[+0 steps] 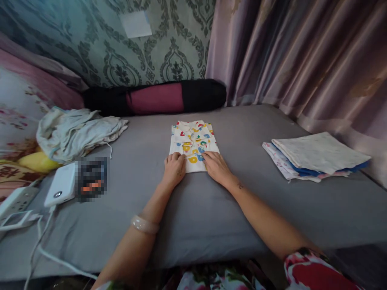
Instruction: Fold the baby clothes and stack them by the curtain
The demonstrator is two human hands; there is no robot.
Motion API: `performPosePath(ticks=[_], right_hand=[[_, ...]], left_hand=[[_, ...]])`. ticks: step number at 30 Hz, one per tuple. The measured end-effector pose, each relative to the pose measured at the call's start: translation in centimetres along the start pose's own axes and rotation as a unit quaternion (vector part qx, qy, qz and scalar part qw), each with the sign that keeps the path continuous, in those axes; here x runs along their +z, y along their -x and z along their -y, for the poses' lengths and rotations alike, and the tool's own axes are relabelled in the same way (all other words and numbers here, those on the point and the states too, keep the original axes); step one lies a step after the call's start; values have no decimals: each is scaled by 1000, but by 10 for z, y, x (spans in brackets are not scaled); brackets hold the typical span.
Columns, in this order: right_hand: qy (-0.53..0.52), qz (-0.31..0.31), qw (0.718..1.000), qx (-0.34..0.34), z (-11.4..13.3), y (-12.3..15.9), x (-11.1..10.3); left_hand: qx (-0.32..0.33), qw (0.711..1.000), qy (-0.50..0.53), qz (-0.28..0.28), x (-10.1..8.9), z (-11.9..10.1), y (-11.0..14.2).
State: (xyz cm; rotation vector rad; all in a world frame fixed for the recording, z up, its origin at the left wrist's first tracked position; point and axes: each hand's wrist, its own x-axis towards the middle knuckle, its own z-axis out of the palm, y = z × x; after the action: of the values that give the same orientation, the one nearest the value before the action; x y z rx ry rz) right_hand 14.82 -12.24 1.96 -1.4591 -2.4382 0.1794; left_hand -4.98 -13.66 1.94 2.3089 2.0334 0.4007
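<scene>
Both our hands, left hand [174, 168] and right hand [216, 167], rest along the near side edges of a folded, colourful-print collared shirt [193, 148] lying on the grey sheet [244, 133]; whether they pinch it, we cannot tell.

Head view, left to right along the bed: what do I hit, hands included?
Power strip → white power bank → left hand → middle of the folded printed shirt → right hand → stack of folded cloths.
</scene>
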Motion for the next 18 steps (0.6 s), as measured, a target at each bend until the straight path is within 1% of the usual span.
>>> performPosePath(ticks=[4, 8, 18], right_hand=[[0, -22, 999, -25, -6, -2, 9], [7, -33, 999, -36, -6, -1, 13], [21, -27, 999, -37, 1, 8, 10]], left_hand=[[-3, 1000, 27, 2, 3, 3, -3], [4, 999, 44, 14, 4, 6, -4], [20, 998, 36, 39, 3, 7, -2]])
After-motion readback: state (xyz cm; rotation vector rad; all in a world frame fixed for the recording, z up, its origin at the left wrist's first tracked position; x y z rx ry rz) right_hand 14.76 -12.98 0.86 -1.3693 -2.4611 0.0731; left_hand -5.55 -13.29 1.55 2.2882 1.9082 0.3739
